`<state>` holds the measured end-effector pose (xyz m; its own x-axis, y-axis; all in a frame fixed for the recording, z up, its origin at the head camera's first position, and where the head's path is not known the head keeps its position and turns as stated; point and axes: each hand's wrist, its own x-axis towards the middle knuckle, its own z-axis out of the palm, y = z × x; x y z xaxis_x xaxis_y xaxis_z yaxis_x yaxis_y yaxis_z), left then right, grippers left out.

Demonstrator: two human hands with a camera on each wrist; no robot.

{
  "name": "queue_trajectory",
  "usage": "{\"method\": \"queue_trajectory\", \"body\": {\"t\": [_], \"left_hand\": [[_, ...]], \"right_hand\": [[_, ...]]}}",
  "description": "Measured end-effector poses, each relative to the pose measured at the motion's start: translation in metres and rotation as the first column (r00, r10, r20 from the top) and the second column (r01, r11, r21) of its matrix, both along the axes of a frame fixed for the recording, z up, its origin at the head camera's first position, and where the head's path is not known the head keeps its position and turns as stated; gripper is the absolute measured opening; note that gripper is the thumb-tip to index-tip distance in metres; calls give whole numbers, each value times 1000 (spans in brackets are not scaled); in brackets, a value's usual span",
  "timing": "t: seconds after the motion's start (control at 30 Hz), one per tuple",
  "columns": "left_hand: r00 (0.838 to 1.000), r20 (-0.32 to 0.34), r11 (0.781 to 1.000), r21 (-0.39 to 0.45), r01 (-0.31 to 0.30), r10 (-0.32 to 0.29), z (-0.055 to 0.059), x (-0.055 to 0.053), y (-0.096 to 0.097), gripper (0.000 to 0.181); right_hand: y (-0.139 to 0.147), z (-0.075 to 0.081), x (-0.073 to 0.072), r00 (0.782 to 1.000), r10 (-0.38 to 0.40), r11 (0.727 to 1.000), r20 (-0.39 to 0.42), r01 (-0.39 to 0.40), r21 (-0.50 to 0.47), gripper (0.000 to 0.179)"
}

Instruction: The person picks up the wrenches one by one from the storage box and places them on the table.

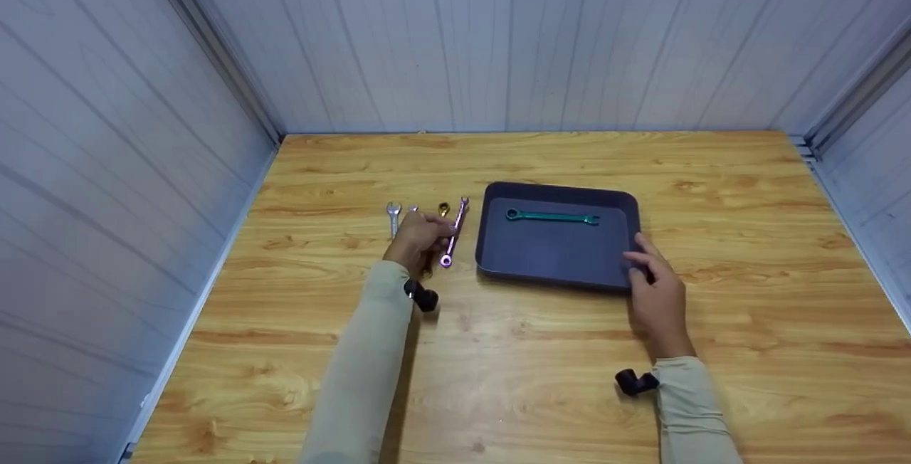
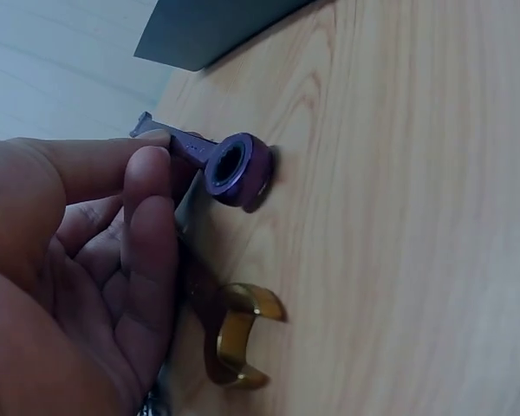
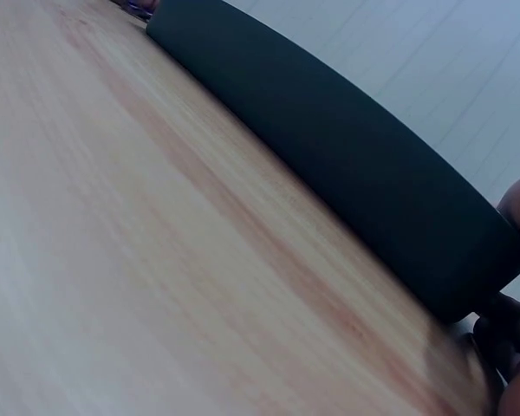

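Observation:
In the head view my left hand (image 1: 418, 235) is at a row of combination wrenches to the left of a dark baking tray (image 1: 555, 254). Thumb and fingertips pinch the shaft of the purple wrench (image 1: 460, 215), whose ring end (image 2: 236, 170) points toward the left wrist camera. Beneath the palm lies a gold wrench (image 2: 234, 338), its open jaw showing and its middle hidden by the hand. My right hand (image 1: 658, 300) grips the tray at its right wall near the front corner. Inside the tray, toward the back, lies a green wrench (image 1: 552, 217).
Left of the hand lies a silver wrench (image 1: 393, 216), and another wrench tip (image 1: 413, 208) shows beside it, mostly covered by the hand. All this rests on a wooden table (image 1: 541, 378), with pale panel walls (image 1: 470, 44) behind and at both sides.

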<state>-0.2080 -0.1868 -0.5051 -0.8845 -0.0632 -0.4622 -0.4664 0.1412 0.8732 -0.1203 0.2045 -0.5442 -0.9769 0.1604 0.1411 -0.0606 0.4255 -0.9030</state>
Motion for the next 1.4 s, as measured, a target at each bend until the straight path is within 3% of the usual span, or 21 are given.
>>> {"method": "queue_trajectory", "body": {"t": [0.3,0.63,0.77,0.93,1.4], "left_hand": [[1000,-13,999,-39,-23,22,0,2,2,9],[1000,-3,998,-62,-8,7,0,4,1,8],[999,-33,998,-69,6,-8,-2,5,0,10],[996,-88,999,-47,13,-17,-6,6,-1,12],[999,-48,1000,27,-4,5,-6,6,-3,16]], "right_hand": [[0,1,0,1000,-1,1000,16,1,-28,30],[-2,2,0,1000,4,1000,8,-3,-27,29],[-2,1,0,1000,-1,1000,-3,1,-8,29],[-2,0,1,1000,-5,1000,-11,5,27,29],[-1,-1,1,1000,-5,1000,-20,6,25,28]]}}
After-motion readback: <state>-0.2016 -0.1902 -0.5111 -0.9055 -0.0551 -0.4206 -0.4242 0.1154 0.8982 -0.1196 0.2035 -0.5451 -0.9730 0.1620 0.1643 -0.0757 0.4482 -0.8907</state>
